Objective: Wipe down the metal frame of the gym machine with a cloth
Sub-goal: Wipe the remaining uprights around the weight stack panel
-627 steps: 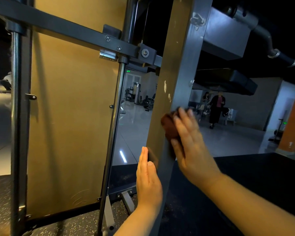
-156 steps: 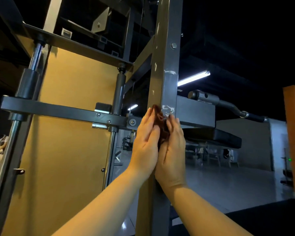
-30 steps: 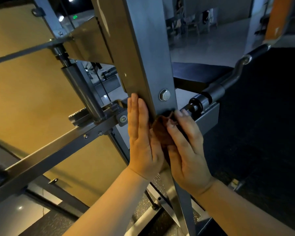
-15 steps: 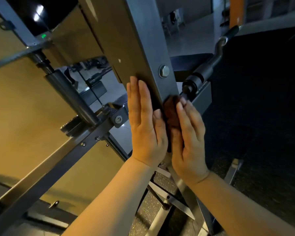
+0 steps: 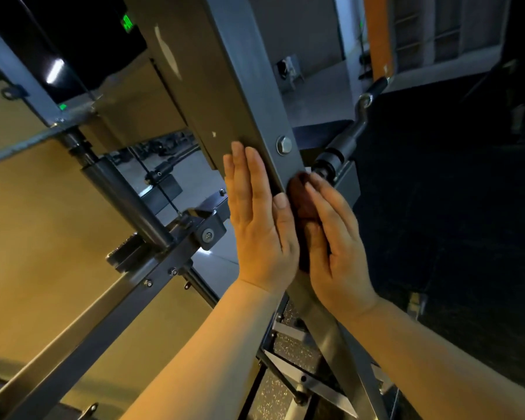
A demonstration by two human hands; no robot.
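Observation:
A grey metal upright post (image 5: 249, 95) of the gym machine runs through the middle of the view, with a hex bolt (image 5: 284, 144) on its face. My left hand (image 5: 259, 219) lies flat with straight fingers against the post's left side. My right hand (image 5: 334, 237) presses a small dark reddish-brown cloth (image 5: 300, 195) against the post's front face just below the bolt, fingers nearly straight over the cloth. Most of the cloth is hidden between my two hands.
A grey crossbar (image 5: 128, 292) with bolts runs diagonally to the lower left, joined to a round guide rod (image 5: 125, 201). A black handle bar (image 5: 346, 140) sticks out right of the post. A yellowish panel (image 5: 43, 237) fills the left. Dark rubber floor lies to the right.
Over the last second both hands stay on the post and the cloth slides a little along its face below the bolt. The camera tilted, so the post leans more across the view.

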